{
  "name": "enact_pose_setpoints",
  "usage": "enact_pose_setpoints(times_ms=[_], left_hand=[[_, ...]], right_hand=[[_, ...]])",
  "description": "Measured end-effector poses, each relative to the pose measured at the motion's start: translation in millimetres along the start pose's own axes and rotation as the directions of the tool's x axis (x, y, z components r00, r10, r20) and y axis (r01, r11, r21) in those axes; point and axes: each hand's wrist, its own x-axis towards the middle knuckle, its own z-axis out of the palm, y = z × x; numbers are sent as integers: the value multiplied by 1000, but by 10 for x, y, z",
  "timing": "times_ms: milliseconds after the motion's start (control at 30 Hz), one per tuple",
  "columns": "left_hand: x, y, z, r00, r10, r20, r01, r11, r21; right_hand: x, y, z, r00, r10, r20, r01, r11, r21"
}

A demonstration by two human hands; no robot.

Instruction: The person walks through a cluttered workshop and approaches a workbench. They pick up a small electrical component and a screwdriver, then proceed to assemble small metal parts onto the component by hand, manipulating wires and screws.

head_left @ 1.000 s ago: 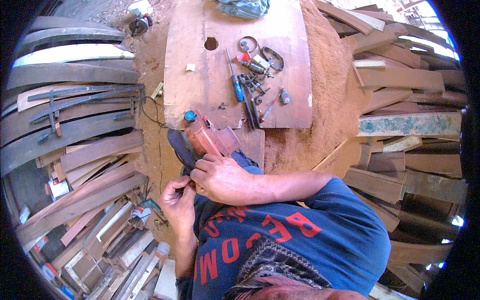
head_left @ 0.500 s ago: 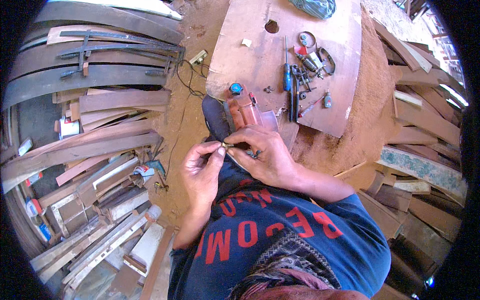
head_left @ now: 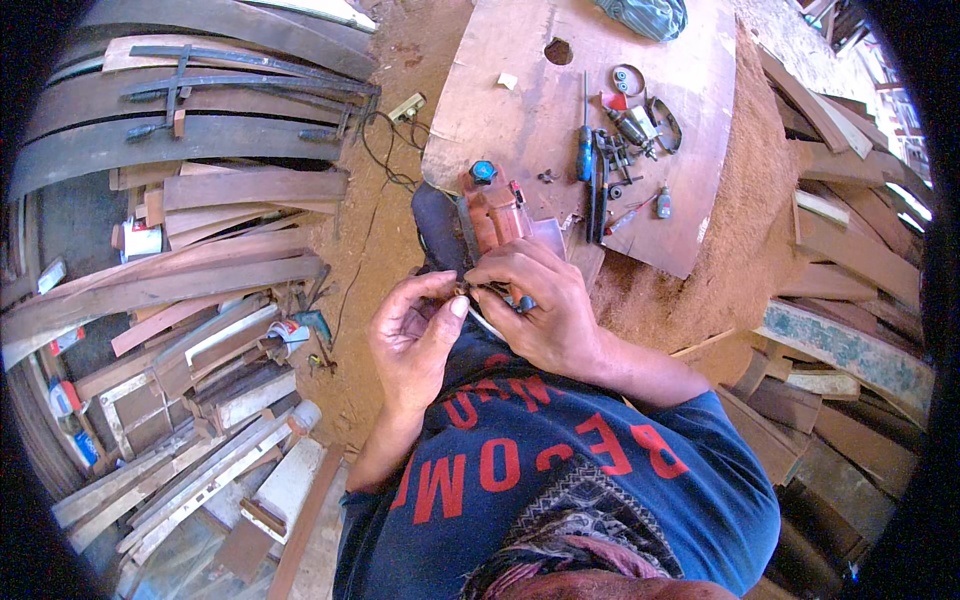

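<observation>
My left hand [head_left: 415, 335] has its thumb and forefinger curled close round a tiny dark piece [head_left: 462, 287] too small to name. From the other side, the fingertips of my right hand [head_left: 540, 300] pinch at the same piece. A dark blue rounded end [head_left: 525, 303] pokes out between my right fingers; the rest of that object is hidden. Just beyond my hands lies a reddish power tool [head_left: 497, 215] with a blue knob, resembling an electric planer, close to my dark-clad leg [head_left: 437, 230].
A wooden board [head_left: 510, 125] ahead carries a blue-handled screwdriver [head_left: 584, 150], a small bottle [head_left: 664, 203], a drive belt [head_left: 664, 125] and several metal parts. Timber stacks [head_left: 250, 195] line the left, more planks [head_left: 850, 235] the right. A cable [head_left: 375, 150] crosses the sawdust-covered floor.
My left thumb and forefinger have parted slightly, and the tiny piece has shifted a little. My right hand stays close beside it. The view has moved slightly.
</observation>
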Motion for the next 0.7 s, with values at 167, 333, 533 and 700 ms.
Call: enact_pose_setpoints(times_ms=[167, 333, 533, 700], left_hand=[[-2, 24, 1, 1000, 10, -21, -8, 998, 69], [-18, 13, 44, 997, 43, -60, -44, 999, 0], [-41, -15, 46, 991, 96, -93, -91, 995, 50], [-18, 0, 46, 993, 96, -71, -92, 995, 47]], right_hand=[[5, -4, -14, 998, 57, 21, -59, 991, 122], [1, 21, -21, 996, 74, 45, -81, 982, 168], [-10, -111, -24, 963, 253, 97, -270, 913, 305], [-25, -26, -15, 981, 185, 57, -193, 955, 227]])
